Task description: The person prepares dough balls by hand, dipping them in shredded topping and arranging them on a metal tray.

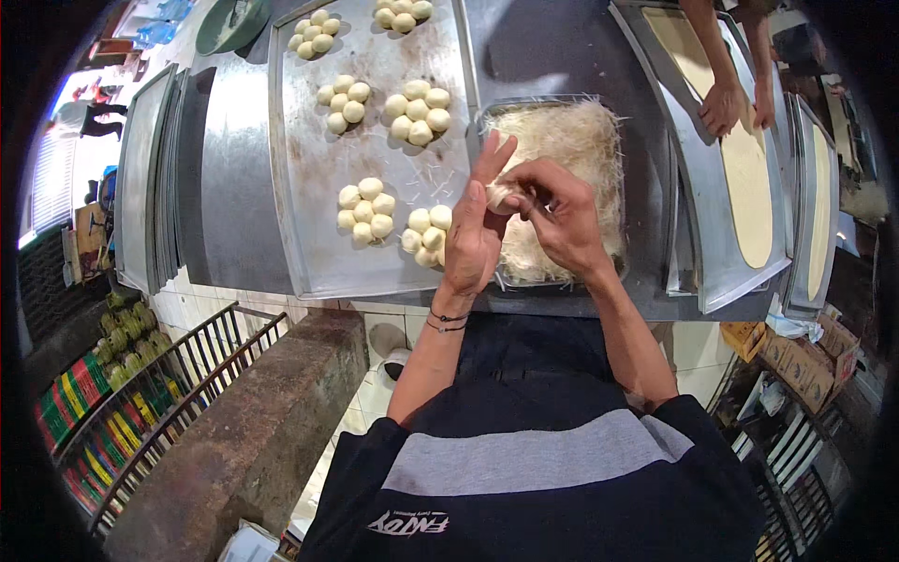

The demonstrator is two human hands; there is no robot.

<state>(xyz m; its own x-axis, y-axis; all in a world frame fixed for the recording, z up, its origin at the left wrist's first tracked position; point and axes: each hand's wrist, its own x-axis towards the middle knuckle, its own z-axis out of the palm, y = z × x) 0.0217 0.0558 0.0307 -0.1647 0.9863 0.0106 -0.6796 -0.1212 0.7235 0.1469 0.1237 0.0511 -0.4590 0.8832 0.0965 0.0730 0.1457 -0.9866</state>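
Note:
My left hand and my right hand meet over a shallow pan of pale shredded strands, both gripping a small piece of pale dough. My left thumb presses along its side while my right fingers curl and pinch at it; parts of the piece are hidden. To the left lies a large metal tray holding several clusters of round dough balls, with loose pale shreds scattered on it. The nearest cluster sits just left of my left hand.
A co-worker's hands rest at long trays of flat dough on the right. Stacked metal trays and a green bowl are at the left. Below are railings, a concrete ledge and cardboard boxes.

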